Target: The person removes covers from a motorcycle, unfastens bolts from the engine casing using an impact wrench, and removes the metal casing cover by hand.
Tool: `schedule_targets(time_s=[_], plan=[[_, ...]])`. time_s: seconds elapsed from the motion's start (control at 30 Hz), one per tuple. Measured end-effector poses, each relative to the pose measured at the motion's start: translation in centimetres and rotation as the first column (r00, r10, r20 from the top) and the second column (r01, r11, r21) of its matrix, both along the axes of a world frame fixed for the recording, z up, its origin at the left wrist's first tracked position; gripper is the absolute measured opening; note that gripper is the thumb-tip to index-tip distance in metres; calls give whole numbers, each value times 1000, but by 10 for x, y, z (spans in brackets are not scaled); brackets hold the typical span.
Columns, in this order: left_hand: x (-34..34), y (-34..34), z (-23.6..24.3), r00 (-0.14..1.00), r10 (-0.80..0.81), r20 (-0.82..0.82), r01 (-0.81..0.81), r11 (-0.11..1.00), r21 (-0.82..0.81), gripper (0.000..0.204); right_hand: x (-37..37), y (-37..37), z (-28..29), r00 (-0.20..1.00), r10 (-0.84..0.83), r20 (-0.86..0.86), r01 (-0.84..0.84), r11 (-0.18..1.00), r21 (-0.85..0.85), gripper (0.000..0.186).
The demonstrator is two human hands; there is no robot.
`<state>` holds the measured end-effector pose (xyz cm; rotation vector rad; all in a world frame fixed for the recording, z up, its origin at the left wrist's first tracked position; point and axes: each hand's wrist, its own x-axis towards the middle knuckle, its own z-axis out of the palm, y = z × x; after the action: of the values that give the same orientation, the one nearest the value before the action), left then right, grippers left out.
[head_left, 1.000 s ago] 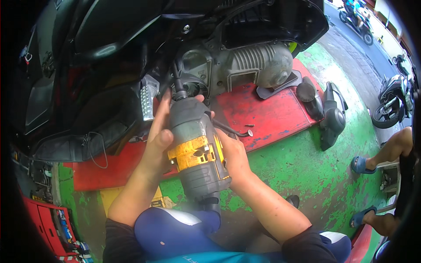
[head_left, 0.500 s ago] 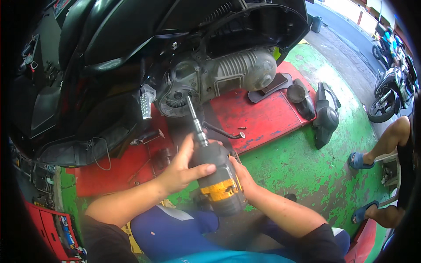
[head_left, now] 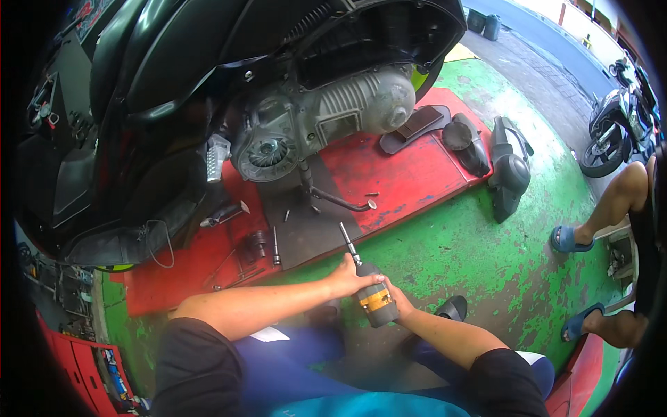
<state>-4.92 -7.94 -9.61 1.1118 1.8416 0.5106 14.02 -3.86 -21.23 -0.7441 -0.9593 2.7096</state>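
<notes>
Both hands are on a black and yellow cordless impact wrench (head_left: 376,300), held low in front of my body. My left hand (head_left: 346,279) grips the front of its housing near the chuck. Around the rear of the body, on the handle side, my right hand (head_left: 400,303) is closed; its fingers are partly hidden. A long socket extension (head_left: 347,238) sticks out of the tool, pointing up and away, apart from the scooter. Beyond it, the scooter's grey engine casing (head_left: 347,104) is exposed, with a finned fan wheel (head_left: 268,154) showing at its left end.
The scooter stands over a red platform (head_left: 410,177) with a black mat (head_left: 313,229). Sockets (head_left: 257,243) and a slim extension bar (head_left: 276,247) lie at its near edge. Dark covers (head_left: 511,170) rest at the right. A person in blue sandals (head_left: 573,238) sits at far right.
The impact wrench has come away from the fan wheel, back toward my body and to the right, with both hands still on it. The fan wheel is now fully in sight.
</notes>
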Motion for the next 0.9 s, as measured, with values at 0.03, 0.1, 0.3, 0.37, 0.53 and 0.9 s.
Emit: schedule_targets(time_s=[0.03,0.1,0.3,0.37,0.53,0.9], plan=[[3,-2,1,999,29,33,-29,999,-23,114,3,3,11,1000,1,24,4,978,-211,46],[7,-4,4,999,9,43,-8,999,-31,113,8,6,17,999,30,17,-26,979,-202,48],[9,4,11,997,-71,9,71,976,-206,110,13,13,6,994,98,-42,-102,989,-106,51],[-1,7,10,991,-115,-63,99,971,-220,108,12,19,5,975,224,-6,-212,931,297,44],[-40,17,50,919,-63,-390,111,989,101,71,13,43,-27,910,395,129,-398,742,539,65],[-122,77,137,644,721,257,-492,133,860,48,4,187,92,653,98,751,-677,-370,636,89]])
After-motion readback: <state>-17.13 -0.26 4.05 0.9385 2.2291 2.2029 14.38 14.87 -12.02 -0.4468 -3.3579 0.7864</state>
